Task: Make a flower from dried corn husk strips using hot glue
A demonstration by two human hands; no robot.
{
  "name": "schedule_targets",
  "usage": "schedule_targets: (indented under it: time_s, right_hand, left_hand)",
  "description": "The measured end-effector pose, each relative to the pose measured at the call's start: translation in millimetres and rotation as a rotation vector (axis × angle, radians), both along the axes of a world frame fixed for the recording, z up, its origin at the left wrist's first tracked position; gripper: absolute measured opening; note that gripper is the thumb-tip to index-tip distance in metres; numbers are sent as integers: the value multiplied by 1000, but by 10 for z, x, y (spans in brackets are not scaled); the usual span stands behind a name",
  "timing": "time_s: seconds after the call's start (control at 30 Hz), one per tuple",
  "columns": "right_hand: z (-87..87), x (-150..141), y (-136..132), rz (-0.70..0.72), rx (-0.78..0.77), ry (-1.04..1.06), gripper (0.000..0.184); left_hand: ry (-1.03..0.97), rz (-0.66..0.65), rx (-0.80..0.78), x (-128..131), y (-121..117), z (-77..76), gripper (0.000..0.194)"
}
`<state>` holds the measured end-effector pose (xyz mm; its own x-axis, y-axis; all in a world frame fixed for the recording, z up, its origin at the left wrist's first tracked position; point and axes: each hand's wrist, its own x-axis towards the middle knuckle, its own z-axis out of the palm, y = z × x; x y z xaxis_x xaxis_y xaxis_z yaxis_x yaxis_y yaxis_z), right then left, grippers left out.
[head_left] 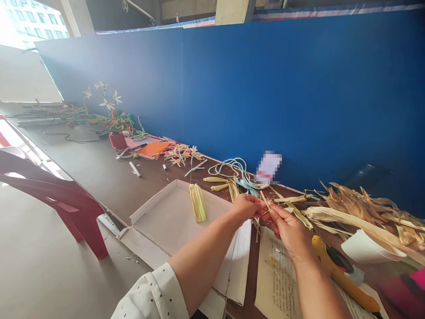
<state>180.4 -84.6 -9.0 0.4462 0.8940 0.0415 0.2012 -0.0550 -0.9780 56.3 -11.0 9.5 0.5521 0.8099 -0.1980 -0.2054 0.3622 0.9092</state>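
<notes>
A thin pale strip of corn husk [264, 199] stands slightly tilted between my two hands. My left hand [247, 206] pinches it from the left with closed fingers. From the other side my right hand [286, 227] grips its lower part, thumb and forefinger pressed together; the lower end is hidden by the fingers. Just behind my hands lie yellow-green husk pieces [221, 187] and a light blue ribbon [247, 188]. A flat piece of yellow-green husk [198, 203] rests on the open white cardboard box [166, 221] left of my hands.
Dried husks [361, 206] heap at the right beside a white cup [372, 248]. A yellow-handled tool [348, 283] lies on a printed sheet [282, 283]. Coiled cord [232, 166] sits by the blue partition [282, 88]. A red chair [73, 208] stands left of the table.
</notes>
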Motion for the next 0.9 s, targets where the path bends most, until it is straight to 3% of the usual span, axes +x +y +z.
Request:
schedule_targets:
  time_s: [0.17,0.37,0.43,0.5,0.63,0.8,0.9]
  right_hand:
    - [36,-7,-19,-76,27,-474,39]
    - [137,14,-53,-299,36,-630,42]
    - [138,42,-51,-366,60,-553,42]
    - [140,48,-47,-390,130,-312,50]
    - [180,-34,-54,-189,204,240,78]
    - [163,-139,-57,9,35,313,68]
    - [74,-123,-21,26,0,264,60]
  left_hand:
    - [145,41,59,28,-11,17,15]
    - [125,15,90,65,2,-32,15]
    - [123,9,62,55,11,-30,15]
    - [120,15,20,31,21,-15,16]
    - [68,41,-42,-11,23,9,14]
    - [-16,27,-71,-9,-2,12,9]
    - [-25,26,-56,-6,-22,39,11]
